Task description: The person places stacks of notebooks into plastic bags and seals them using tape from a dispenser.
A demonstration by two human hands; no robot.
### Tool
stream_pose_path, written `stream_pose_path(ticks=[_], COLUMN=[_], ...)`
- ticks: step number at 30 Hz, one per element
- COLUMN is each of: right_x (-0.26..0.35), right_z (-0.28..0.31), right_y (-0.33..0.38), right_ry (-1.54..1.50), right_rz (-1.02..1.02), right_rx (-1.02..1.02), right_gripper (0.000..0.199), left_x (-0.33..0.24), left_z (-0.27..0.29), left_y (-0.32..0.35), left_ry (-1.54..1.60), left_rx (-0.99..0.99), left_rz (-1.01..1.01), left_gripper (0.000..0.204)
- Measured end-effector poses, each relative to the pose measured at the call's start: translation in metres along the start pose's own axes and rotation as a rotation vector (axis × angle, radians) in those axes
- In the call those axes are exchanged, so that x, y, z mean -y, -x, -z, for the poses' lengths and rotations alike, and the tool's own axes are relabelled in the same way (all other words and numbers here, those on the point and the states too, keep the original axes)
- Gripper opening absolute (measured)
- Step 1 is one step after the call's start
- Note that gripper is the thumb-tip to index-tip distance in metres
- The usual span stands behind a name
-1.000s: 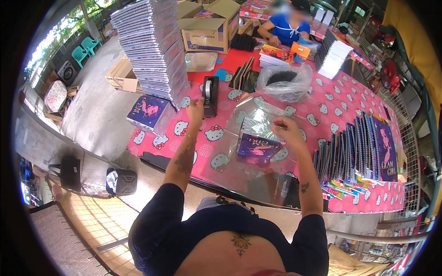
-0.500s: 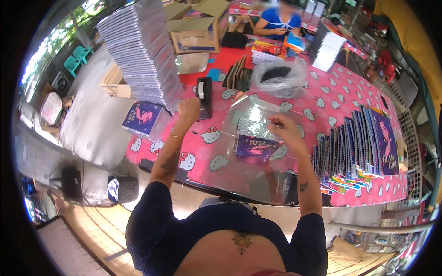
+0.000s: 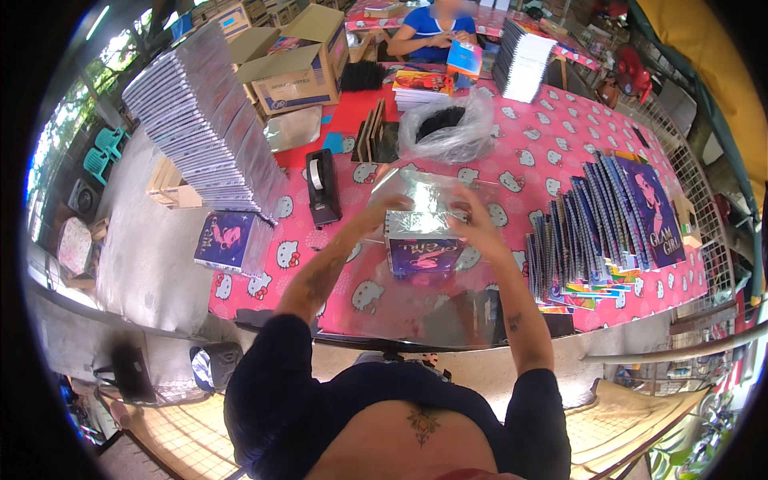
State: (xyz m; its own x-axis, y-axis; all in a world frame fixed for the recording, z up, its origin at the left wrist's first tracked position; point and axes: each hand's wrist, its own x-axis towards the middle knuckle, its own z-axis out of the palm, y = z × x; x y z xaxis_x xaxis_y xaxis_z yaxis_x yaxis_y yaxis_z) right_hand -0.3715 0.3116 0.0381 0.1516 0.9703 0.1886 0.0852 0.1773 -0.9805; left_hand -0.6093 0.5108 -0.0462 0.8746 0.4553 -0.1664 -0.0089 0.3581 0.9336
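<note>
A small stack of purple-covered spiral notebooks (image 3: 424, 256) lies in front of me on a sheet of clear plastic film (image 3: 376, 300). Some of the film is folded over its far side and shines there. My left hand (image 3: 386, 214) is at the stack's far left corner, against the film; its fingers are blurred and partly hidden. At the right side, my right hand (image 3: 478, 224) rests over the film and notebook edge with its fingers curved and apart. A black tape dispenser (image 3: 324, 192) with a pale roll stands just left of my left hand.
A tall stack of wrapped notebooks (image 3: 200, 120) rises at the left, beside another purple bundle (image 3: 232, 240). Rows of spiral notebooks (image 3: 596, 224) lean at the right. Farther off are a plastic bag (image 3: 448, 128), a cardboard box (image 3: 296, 80) and a person in blue (image 3: 432, 36).
My left hand has left the tape dispenser and come right to the notebook stack. My right hand has shifted slightly, staying by the stack's right side. The whole view has turned a little.
</note>
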Motion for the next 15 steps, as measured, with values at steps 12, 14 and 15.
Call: stream_pose_path(ticks=[12,14,15], right_x=[0.048,0.058,0.059], right_z=[-0.068,-0.057,-0.047], right_y=[0.027,0.047,0.057], right_ry=[-0.019,-0.093,-0.04], right_rz=[0.185,0.216,0.203], right_rx=[0.194,0.133,0.123], right_gripper=[0.076,0.072,0.073], left_x=[-0.003,-0.024,-0.03], left_z=[-0.093,-0.074,-0.053], left_y=[0.23,0.266,0.283], left_ry=[0.052,-0.012,0.214], left_rx=[-1.018,-1.402,-1.408], left_rz=[-0.567,-0.86,-0.881], left_gripper=[0.062,0.069,0.071])
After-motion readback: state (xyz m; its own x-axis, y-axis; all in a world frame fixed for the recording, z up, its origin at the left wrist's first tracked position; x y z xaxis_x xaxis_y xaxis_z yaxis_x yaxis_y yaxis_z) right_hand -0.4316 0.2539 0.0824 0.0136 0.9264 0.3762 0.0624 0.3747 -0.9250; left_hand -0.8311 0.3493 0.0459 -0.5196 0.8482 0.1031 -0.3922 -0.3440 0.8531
